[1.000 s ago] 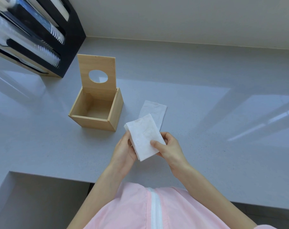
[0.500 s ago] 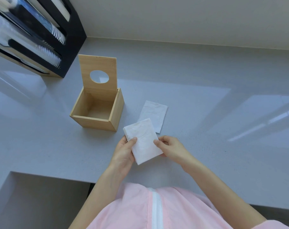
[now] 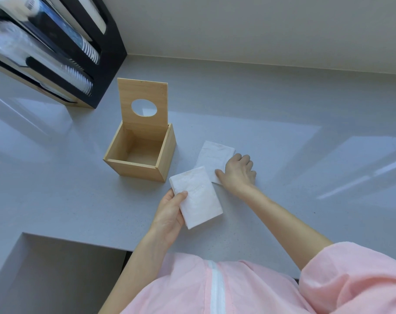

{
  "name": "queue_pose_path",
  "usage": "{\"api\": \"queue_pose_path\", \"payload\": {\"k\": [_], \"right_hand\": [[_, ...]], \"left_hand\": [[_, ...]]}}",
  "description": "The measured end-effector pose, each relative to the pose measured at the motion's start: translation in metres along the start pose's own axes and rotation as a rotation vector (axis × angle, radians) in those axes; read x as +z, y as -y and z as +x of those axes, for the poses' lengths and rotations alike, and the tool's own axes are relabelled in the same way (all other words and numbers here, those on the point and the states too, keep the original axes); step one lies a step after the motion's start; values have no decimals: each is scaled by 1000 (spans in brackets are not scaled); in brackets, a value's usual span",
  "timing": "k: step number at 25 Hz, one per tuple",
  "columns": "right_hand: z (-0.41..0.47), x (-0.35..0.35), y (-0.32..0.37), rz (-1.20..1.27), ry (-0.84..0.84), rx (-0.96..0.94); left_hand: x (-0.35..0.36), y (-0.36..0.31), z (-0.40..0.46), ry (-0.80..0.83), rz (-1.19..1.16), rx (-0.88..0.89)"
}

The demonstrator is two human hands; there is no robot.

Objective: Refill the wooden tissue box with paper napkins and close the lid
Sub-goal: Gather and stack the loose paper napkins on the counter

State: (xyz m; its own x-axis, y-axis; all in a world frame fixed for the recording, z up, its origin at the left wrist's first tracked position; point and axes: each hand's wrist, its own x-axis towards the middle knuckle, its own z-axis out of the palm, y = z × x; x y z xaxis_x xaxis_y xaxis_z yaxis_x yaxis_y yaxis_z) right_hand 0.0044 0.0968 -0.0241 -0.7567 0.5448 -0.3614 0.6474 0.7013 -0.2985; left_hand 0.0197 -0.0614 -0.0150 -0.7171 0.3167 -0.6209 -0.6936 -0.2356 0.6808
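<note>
The wooden tissue box [image 3: 140,155] stands empty, far-left of both hands, lid [image 3: 143,104] upright. The left hand [image 3: 170,214], nearer the box, pinches a white napkin stack [image 3: 198,196], long axis slanting near-right. The right hand [image 3: 237,172] lies flat, fingers spread, on the second napkin stack [image 3: 211,156].

White napkins [image 3: 198,196], tan wooden box [image 3: 138,171].

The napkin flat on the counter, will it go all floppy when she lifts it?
Probably floppy: the napkin looks thin and creased, lying flat under the right hand. It should also be very light. The stack in the left hand looks thicker, so it likely sags less.
</note>
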Motion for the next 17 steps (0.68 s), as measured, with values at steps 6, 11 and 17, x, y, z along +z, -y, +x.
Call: {"api": "queue_pose_path", "payload": {"k": [6, 11, 17], "right_hand": [[3, 0, 1, 68, 33, -27], [5, -2, -14, 286, -2, -39], [-4, -26, -38, 444, -81, -93]], "left_hand": [[0, -1, 0, -1, 23, -11], [1, -1, -1, 3, 28, -22], [7, -6, 3, 38, 103, -30]]}}
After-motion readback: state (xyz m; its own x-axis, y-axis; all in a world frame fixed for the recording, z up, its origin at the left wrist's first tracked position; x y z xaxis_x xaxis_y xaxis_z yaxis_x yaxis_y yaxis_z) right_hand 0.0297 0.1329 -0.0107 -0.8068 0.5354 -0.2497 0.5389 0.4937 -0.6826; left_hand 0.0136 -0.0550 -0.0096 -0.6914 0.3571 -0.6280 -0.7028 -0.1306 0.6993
